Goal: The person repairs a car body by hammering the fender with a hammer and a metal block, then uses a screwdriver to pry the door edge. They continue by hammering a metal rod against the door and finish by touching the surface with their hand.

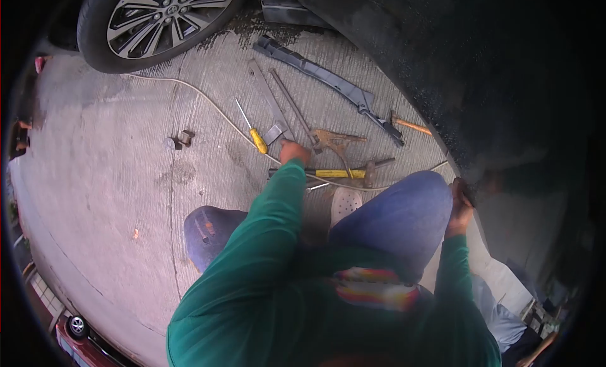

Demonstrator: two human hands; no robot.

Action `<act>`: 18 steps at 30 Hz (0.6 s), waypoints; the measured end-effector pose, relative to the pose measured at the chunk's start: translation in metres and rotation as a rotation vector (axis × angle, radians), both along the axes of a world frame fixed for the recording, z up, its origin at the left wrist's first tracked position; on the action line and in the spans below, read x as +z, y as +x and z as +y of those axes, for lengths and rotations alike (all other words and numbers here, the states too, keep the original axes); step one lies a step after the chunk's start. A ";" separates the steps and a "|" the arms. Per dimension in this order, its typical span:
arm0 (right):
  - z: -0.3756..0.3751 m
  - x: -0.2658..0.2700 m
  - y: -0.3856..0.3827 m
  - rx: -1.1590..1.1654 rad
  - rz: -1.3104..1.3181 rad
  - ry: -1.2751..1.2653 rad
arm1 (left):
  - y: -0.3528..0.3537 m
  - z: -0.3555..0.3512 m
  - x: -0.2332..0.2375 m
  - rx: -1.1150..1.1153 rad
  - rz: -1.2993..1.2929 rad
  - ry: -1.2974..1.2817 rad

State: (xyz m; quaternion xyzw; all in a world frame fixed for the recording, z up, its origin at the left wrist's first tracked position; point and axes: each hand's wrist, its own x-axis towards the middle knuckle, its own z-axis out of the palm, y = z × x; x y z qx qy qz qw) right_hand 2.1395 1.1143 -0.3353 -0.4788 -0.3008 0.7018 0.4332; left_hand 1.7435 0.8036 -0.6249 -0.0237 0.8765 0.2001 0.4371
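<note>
My left hand (295, 153) reaches down to the concrete, its fingers closed at the near end of a flat metal bar (267, 92). Beside that bar lies a thin metal rod (290, 103), with a rusty metal piece (334, 140) at its near end. A screwdriver with a yellow handle (257, 140) rests to the left of the hand. Just below are a hammer with a yellow-and-black handle (341, 174) and other tools partly hidden. My right hand (461, 212) is closed at the lower edge of the dark car panel (505, 146); what its fingers grip is too dark to make out.
A car wheel (167, 20) stands at the upper left. A long grey plastic trim piece (322, 73) and a wooden handle (411, 124) lie near the car. A hose (208, 97) crosses the concrete. Two small blocks (180, 140) sit left. Another person's clothing (499, 316) shows lower right.
</note>
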 end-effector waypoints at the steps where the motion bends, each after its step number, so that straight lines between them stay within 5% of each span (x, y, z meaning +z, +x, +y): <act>1: -0.004 -0.009 0.000 0.081 -0.087 -0.003 | -0.004 -0.002 0.002 0.002 0.013 0.000; 9: -0.027 -0.087 -0.011 0.719 -0.840 -0.096 | -0.035 -0.032 -0.019 -0.134 -0.056 0.002; 18: -0.082 -0.142 -0.063 1.133 -0.928 0.017 | -0.041 -0.064 0.068 0.054 0.136 0.085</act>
